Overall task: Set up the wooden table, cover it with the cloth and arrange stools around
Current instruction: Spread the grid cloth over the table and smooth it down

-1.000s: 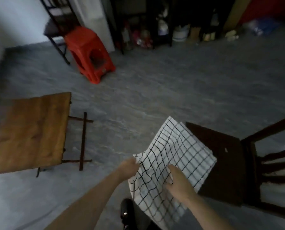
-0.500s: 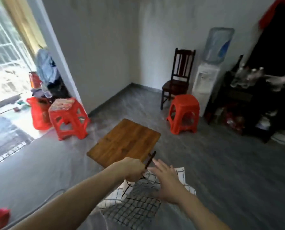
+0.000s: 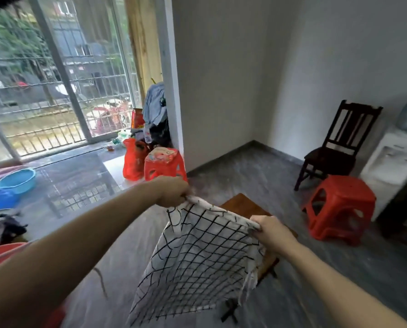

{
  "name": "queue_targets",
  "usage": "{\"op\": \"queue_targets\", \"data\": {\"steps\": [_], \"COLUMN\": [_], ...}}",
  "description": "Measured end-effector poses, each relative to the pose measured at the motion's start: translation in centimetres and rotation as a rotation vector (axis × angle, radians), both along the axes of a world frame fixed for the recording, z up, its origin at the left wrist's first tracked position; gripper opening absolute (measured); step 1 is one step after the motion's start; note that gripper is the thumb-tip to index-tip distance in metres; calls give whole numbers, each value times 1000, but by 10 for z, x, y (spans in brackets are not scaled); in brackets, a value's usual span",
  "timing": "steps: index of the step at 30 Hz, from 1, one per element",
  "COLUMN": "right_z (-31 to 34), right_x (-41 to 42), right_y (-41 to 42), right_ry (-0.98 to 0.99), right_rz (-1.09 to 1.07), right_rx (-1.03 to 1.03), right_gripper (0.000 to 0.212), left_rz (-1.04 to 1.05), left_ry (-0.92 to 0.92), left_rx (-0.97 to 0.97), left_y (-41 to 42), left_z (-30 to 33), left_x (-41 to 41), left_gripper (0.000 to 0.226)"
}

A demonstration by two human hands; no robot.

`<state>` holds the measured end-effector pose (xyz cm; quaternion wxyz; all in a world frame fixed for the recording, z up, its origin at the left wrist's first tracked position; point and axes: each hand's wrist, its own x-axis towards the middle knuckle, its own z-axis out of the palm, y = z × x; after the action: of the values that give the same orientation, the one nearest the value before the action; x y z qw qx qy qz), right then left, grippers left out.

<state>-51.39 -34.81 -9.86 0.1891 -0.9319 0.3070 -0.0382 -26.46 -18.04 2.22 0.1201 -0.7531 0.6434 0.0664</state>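
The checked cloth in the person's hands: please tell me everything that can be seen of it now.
The checked cloth is white with a thin black grid and looks like light woven fabric, frayed along its right edge. It hangs spread out in the air, its top edge stretched between both hands. The left hand grips the upper left corner; the right hand grips the upper right corner, lower down. The cloth hangs in front of the wooden table and hides most of it. Whether its lower edge touches the table cannot be told.

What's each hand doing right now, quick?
Left hand: grips one top corner of the checked cloth.
Right hand: grips the other top corner of it.
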Motion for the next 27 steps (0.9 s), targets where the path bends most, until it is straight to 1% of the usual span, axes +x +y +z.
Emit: {"op": "queue_targets", "data": {"steps": [3,6,8,11,14,16,17,19,20,21,22,23,24,25,27], "right_z": [27,36,37,38,49,61,66,73,76,79,81,83,85,86,83], "right_x": [44,81,94,111,129,139,144,155,161,167,173,179,184,187,197], "right_y": [-20,-41,-56,-79,-112,-136,-147,-166,-175,-185,-195,-206,-215,-224,-240], "right_ry": [-38,69,114,54,-3,-10,-15,-36,-54,-78,-108,-135,-162,-190,-243], "right_rz": [82,136,157,169,215,259,282,332,349,362,366,348,325,304,257], "right_rx": [-108,-188,-182,-59,120,239,298,404,449,491,535,583,632,670,699], "right_gripper": [12,6,9,14,18,21,24,25,23,23,25,28,29,29,23], "left_rz": [56,123,184,206,267,377,444,634,712,752,762,741,695,640,526], "left_ry": [-67,-170,-204,-306,-382,-403,-411,-360,-307,-249,-202,-148,-61,71,349], "left_rx": [-147,-148,-165,-184,-248,-393,-503,-704,-808,-885,-918,-916,-914,-902,-875], "left_y": [10,10,6,-9,-37,-59,-73,-105,-123,-141,-158,-175,-190,-204,-226], "left_z": [1,4,6,8,14,17,16,8,4,0,-3,-6,-11,-17,-31], "left_x": [38,68,84,99,114,121,124,124,121,116,111,105,99,90,71], "left_gripper": [22,25,24,25,24,22,27,39,38,30,19,7,5,11,12]}}
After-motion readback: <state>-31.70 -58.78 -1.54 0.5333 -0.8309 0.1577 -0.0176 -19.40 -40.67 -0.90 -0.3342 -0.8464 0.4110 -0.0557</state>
